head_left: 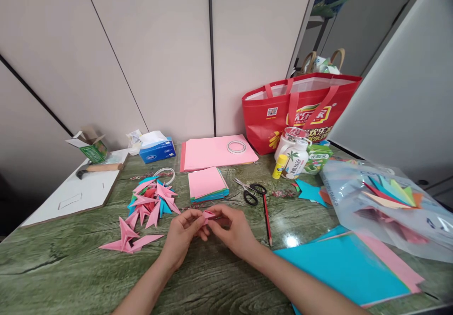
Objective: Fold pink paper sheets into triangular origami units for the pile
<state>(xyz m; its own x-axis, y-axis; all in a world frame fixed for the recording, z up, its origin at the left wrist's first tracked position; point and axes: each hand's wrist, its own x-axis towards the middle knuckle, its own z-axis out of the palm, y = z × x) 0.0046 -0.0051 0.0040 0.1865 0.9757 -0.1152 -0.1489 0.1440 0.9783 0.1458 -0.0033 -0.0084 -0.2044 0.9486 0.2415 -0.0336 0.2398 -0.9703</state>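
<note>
A small folded piece of pink paper (pixel 208 215) is held between my two hands above the table's middle. My left hand (pixel 186 230) pinches its left side, and my right hand (pixel 231 227) grips it from the right with thumb and fingers. Part of the paper is hidden behind the fingertips. To the left lies a heap of folded paper pieces (pixel 152 199) in pink, blue and red, with several pink pointed ones (pixel 127 237) nearer to me. Just beyond my hands sits a stack of square paper sheets (pixel 207 183), pink on top.
Right of the stack lie black-handled scissors (pixel 251 194) and a red pencil (pixel 266 216). Farther right are a glue stick (pixel 279 166), a white bottle (pixel 296 159), blue sheets (pixel 343 268) and a plastic bag (pixel 389 211). Behind stand a red bag (pixel 262 121) and tissue box (pixel 157 151); a hammer (pixel 102 167) lies left.
</note>
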